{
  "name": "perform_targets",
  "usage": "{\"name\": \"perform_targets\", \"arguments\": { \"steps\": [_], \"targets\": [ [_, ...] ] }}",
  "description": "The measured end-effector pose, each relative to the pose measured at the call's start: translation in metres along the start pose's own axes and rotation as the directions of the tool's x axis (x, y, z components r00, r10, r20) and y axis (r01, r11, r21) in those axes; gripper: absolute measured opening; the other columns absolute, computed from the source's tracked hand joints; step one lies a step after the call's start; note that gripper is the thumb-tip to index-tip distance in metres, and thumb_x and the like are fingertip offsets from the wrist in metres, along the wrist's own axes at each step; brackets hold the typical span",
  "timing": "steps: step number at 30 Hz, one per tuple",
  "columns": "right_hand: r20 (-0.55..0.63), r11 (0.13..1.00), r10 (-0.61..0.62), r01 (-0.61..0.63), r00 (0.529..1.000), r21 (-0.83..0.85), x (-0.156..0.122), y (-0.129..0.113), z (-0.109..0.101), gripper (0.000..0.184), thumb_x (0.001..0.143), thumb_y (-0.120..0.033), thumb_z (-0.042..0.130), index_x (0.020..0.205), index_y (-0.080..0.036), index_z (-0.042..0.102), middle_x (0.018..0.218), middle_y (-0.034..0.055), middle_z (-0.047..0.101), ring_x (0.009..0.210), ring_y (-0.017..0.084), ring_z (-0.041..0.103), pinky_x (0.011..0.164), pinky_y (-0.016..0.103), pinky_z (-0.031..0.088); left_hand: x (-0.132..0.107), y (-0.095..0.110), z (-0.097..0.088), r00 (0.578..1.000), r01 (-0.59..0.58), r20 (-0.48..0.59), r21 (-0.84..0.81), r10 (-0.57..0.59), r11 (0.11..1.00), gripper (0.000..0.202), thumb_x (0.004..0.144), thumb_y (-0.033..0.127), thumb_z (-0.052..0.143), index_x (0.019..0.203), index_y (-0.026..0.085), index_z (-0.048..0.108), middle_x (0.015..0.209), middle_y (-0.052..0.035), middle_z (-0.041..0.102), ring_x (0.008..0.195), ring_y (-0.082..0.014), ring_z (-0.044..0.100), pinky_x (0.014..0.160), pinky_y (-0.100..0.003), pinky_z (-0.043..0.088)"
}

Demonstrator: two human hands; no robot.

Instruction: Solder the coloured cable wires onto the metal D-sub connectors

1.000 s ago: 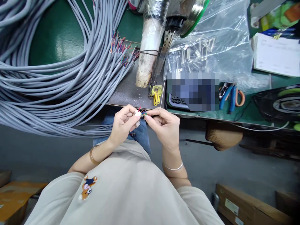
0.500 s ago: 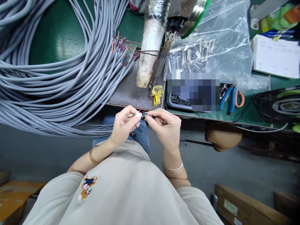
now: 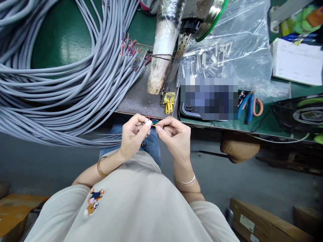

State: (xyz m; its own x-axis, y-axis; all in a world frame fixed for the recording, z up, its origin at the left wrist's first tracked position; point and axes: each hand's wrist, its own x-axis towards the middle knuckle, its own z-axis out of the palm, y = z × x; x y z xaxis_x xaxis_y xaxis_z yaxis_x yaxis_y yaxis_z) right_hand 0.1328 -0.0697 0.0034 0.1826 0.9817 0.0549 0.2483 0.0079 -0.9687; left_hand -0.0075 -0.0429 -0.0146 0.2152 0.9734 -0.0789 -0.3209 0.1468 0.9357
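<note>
colored wires (image 3: 155, 121) are spanning the small gap between your hands, with your left hand (image 3: 132, 135) pinching the bundle and your right hand (image 3: 176, 136) pinching an orange strand (image 3: 153, 125). if either pinch is slackening, strands could be slipping or crossing, because they are sitting so tightly together.

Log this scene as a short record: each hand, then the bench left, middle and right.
Left hand: fingers closed where coloured wires emerge; small white item at thumb tip, unidentifiable
Right hand: thumb and index finger pinched at the wires' other end
Bench left: looped grey cables, some with coloured wire ends exposed
Bench middle: small yellow tool, type unclear
Bench right: blue-handled pliers, paper pad
</note>
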Motion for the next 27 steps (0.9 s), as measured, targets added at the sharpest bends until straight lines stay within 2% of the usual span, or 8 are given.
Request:
{"name": "perform_targets", "arguments": {
  "steps": [6, 12, 15, 18, 19, 21, 23, 27],
  "targets": [
    [-0.099, 0.924, -0.317, 0.283, 0.943, -0.257, -0.008, 0.002, -0.005, 0.010, 0.091, -0.020, 0.068, 0.083, -0.024, 0.071, 0.066, -0.0055, 0.060, 0.049, 0.006, 0.038, 0.049, 0.026, 0.031, -0.001, 0.003, -0.001, 0.999, 0.013, 0.031, 0.082, -0.015, 0.997, 0.024, 0.092, 0.036, 0.069, 0.082, 0.017, 0.058, 0.060, 0.0064, 0.048, 0.049, -0.0052, 0.038, 0.047, -0.018, 0.032],
    [-0.398, 0.849, -0.528, 0.462, 0.750, -0.256, -0.012, -0.016, -0.047, 0.024, 0.098, -0.028, 0.060, 0.121, -0.035, 0.064, 0.068, -0.0070, 0.060, 0.042, 0.009, 0.048, 0.043, 0.026, 0.036, -0.003, 0.023, 0.000, 0.958, -0.248, 0.229, 0.345, 0.175, 0.905, 0.013, 0.095, 0.020, 0.062, 0.082, 0.017, 0.062, 0.067, 0.0018, 0.058, 0.052, -0.0065, 0.044, 0.051, -0.020, 0.034],
    [-0.060, 0.859, -0.266, 0.208, 0.962, -0.468, -0.007, -0.032, -0.088, 0.025, 0.099, -0.025, 0.060, 0.123, -0.031, 0.060, 0.085, -0.0026, 0.075, 0.054, 0.012, 0.063, 0.054, 0.027, 0.049, -0.003, 0.048, 0.005, 0.781, -0.437, 0.608, 0.368, 0.143, 0.821, 0.013, 0.093, 0.009, 0.056, 0.086, 0.016, 0.065, 0.073, -0.0027, 0.067, 0.059, -0.0097, 0.054, 0.056, -0.021, 0.039],
    [0.054, 0.665, -0.043, 0.069, 0.998, -0.743, 0.012, -0.027, -0.127, 0.009, 0.097, -0.033, 0.062, 0.093, -0.025, 0.063, 0.077, 0.0000, 0.075, 0.068, 0.019, 0.072, 0.066, 0.030, 0.051, -0.004, 0.066, 0.006, 0.390, -0.298, 0.920, 0.171, -0.044, 0.939, 0.016, 0.090, 0.006, 0.054, 0.086, 0.017, 0.065, 0.078, -0.0058, 0.073, 0.065, -0.0126, 0.061, 0.063, -0.023, 0.045],
    [0.000, 0.567, -0.046, 0.026, 0.999, -0.823, 0.022, -0.020, -0.136, 0.014, 0.095, -0.034, 0.064, 0.086, -0.024, 0.061, 0.073, 0.0009, 0.073, 0.067, 0.020, 0.070, 0.066, 0.032, 0.048, -0.005, 0.067, 0.005, 0.318, -0.166, 0.944, 0.146, -0.087, 0.975, 0.014, 0.090, 0.008, 0.056, 0.083, 0.017, 0.065, 0.075, -0.0053, 0.072, 0.061, -0.0119, 0.058, 0.060, -0.023, 0.044],
    [-0.119, 0.399, -0.101, -0.069, 0.988, -0.914, 0.047, -0.002, -0.149, 0.013, 0.093, -0.033, 0.064, 0.085, -0.024, 0.059, 0.071, 0.0032, 0.070, 0.068, 0.024, 0.067, 0.067, 0.035, 0.045, -0.007, 0.062, 0.002, 0.376, 0.157, 0.905, 0.147, -0.197, 0.977, 0.013, 0.090, 0.018, 0.063, 0.077, 0.018, 0.063, 0.064, -0.0025, 0.065, 0.050, -0.0089, 0.048, 0.050, -0.022, 0.038],
    [-0.165, 0.328, -0.104, -0.123, 0.981, -0.937, 0.074, 0.018, -0.153, 0.009, 0.093, -0.030, 0.061, 0.088, -0.024, 0.059, 0.074, 0.0051, 0.070, 0.070, 0.026, 0.064, 0.070, 0.038, 0.044, -0.007, 0.049, -0.003, 0.612, 0.491, 0.703, 0.022, -0.363, 0.871, 0.018, 0.086, 0.028, 0.070, 0.074, 0.018, 0.060, 0.056, 0.0027, 0.055, 0.042, -0.0051, 0.036, 0.042, -0.019, 0.028],
    [-0.118, 0.454, -0.125, -0.049, 0.985, -0.890, 0.119, 0.042, -0.145, 0.011, 0.098, -0.034, 0.052, 0.094, -0.025, 0.056, 0.093, 0.0083, 0.072, 0.083, 0.025, 0.062, 0.079, 0.039, 0.047, -0.002, 0.025, -0.015, 0.773, 0.632, 0.308, -0.301, -0.554, 0.715, 0.025, 0.077, 0.026, 0.080, 0.074, 0.018, 0.056, 0.054, 0.0080, 0.050, 0.037, -0.0005, 0.026, 0.038, -0.014, 0.022]
  ]
}}
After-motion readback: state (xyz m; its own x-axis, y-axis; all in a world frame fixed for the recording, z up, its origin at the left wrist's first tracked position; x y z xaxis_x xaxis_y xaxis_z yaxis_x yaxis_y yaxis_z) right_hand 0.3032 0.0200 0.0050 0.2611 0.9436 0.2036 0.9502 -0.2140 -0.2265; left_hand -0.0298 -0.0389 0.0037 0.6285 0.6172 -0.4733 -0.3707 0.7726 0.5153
